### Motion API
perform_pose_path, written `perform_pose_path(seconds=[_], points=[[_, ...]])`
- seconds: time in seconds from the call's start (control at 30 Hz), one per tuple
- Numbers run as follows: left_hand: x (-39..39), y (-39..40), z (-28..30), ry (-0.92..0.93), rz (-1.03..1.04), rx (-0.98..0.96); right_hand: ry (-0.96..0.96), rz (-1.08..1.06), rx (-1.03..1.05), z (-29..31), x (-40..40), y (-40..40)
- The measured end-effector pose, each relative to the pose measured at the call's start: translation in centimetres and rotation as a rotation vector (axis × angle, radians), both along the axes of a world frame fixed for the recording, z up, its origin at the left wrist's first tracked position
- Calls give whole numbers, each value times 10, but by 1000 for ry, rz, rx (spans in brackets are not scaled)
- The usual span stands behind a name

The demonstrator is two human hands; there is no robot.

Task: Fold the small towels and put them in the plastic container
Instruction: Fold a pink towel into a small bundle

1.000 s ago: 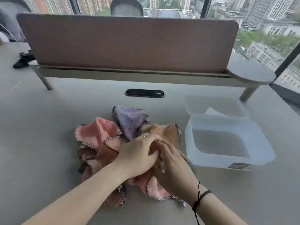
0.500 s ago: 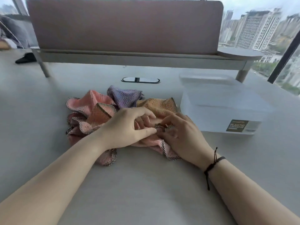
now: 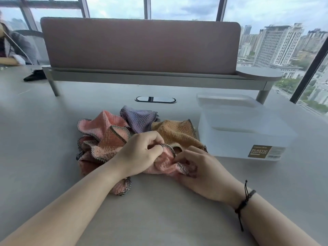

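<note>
- Pink towel [image 3: 166,165], checked hem, at near edge of crumpled towel heap on grey desk [image 3: 44,139]; pinched on both sides.
- Left hand [image 3: 140,153]: fingers curled, gripping pink towel's left part.
- Right hand [image 3: 200,173]: fingertips pinching hem at right.
- Orange towel [image 3: 174,134], purple towel [image 3: 139,119], salmon towel [image 3: 106,132] just behind, touching.
- Translucent plastic container [image 3: 245,137] right of heap, near orange towel; lid [image 3: 227,101] beyond.

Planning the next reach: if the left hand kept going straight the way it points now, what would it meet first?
The left hand, pinching the pink towel, points forward and slightly right. It would probably run into the orange towel first, bunched just beyond its knuckles; the plastic container sits further right. Depth is hard to judge.
</note>
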State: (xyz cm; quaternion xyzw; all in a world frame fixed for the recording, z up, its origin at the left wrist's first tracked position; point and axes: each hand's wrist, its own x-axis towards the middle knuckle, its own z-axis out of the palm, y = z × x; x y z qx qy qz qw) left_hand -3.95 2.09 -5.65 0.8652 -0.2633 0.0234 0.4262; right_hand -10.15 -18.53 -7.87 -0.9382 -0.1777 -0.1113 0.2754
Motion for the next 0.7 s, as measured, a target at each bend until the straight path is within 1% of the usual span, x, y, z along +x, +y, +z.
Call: perform_pose_path(seconds=[0.1, 0.23, 0.3, 0.37, 0.43, 0.5, 0.53, 0.6, 0.7], points=[[2, 1, 1, 118, -10, -123, -6, -51, 88, 1, 2, -4], [4, 1, 5, 114, 36, -231, 86, -99, 301, 7, 4, -9], [4, 1, 7, 169, 54, -348, 106, -111, 383, 10, 6, -12], [7, 3, 6, 214, 88, -422, 126, -99, 504, 15, 7, -17], [9, 5, 8, 263, 147, -535, 228, -55, 689, 23, 6, -22], [8, 4, 11, 342, 142, -666, 332, -14, 829, 33, 1, -24], [6, 2, 13, 401, 116, -735, 369, 4, 884, 36, -2, -25], [4, -1, 14, 568, 30, -809, 458, 24, 1007, 41, -6, -28], [-3, 5, 19, 832, -248, -764, 583, 58, 1168, 45, -13, -31]])
